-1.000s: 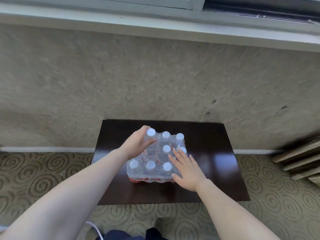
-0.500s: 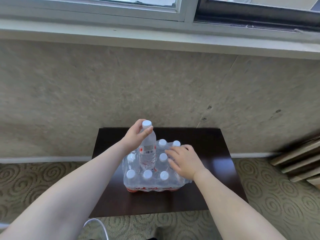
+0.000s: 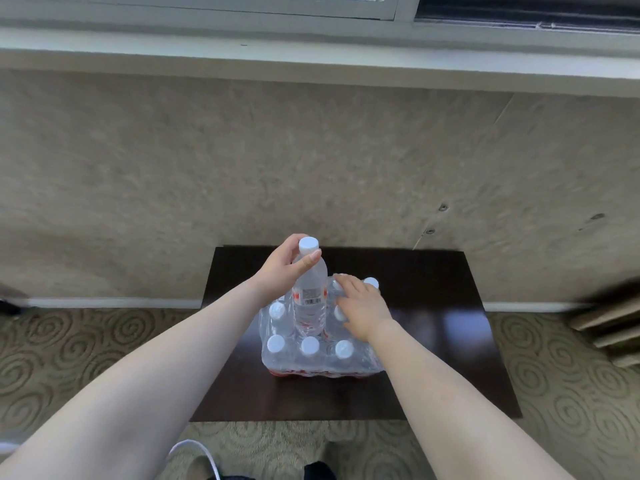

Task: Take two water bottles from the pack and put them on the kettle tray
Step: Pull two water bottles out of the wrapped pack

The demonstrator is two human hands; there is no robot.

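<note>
Head view, frame center: my left hand (image 3: 282, 271) grips first water bottle (image 3: 309, 299) half-lifted from pack (image 3: 322, 355) on table (image 3: 433, 341), right hand (image 3: 363, 311) loosely curled on second bottle's top, grip unclear; kettle tray unseen, both placements left.

Left arm: bare, reaching forward from the lower left corner, forearm angled up and to the right
Left hand (image 3: 282, 271): raised, curled closed around the neck of a water bottle (image 3: 309, 299), thumb across the near side just below the cap (fingers wrapped behind, mostly hidden)
Right arm: bare, reaching in from the lower right, forearm angled up and to the left
Right hand (image 3: 362, 311): lower than the left, palm down, fingers spread loosely and resting on the pack (image 3: 322, 355), gripping nothing
</note>
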